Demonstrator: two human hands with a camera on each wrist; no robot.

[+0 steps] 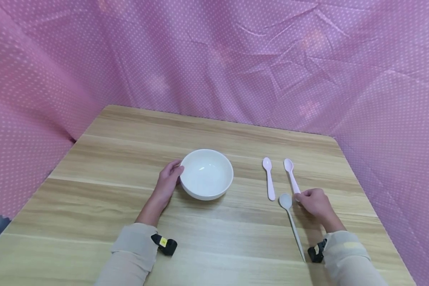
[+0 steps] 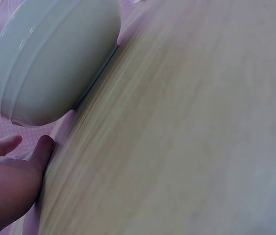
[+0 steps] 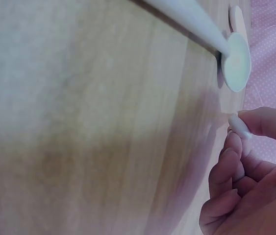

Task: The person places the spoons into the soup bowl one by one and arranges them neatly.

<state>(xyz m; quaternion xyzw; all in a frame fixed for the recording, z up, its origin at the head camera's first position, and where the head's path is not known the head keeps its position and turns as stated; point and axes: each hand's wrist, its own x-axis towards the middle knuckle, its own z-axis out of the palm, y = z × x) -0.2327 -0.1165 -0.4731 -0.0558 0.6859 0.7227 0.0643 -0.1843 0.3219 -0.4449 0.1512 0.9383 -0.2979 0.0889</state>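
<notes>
A white bowl (image 1: pixel 207 174) stands on the wooden table, its ribbed outer wall filling the upper left of the left wrist view. My left hand (image 1: pixel 168 180) is at the bowl's left side, thumb tip right at the rim; in the left wrist view its lower fingers (image 2: pixel 42 152) extend near the tabletop. My right hand (image 1: pixel 313 202) pinches the handle end of a pale pink spoon (image 1: pixel 292 174) between thumb and index finger. Left of it lies a second pink spoon (image 1: pixel 269 178). A long-handled grey-white spoon (image 1: pixel 292 224) lies nearer me, its round head close to my right fingertips.
The wooden table (image 1: pixel 128 147) has rounded far corners. Pink polka-dot cloth (image 1: pixel 214 59) hangs behind it and along both sides. Black wrist cameras are strapped over both sleeves.
</notes>
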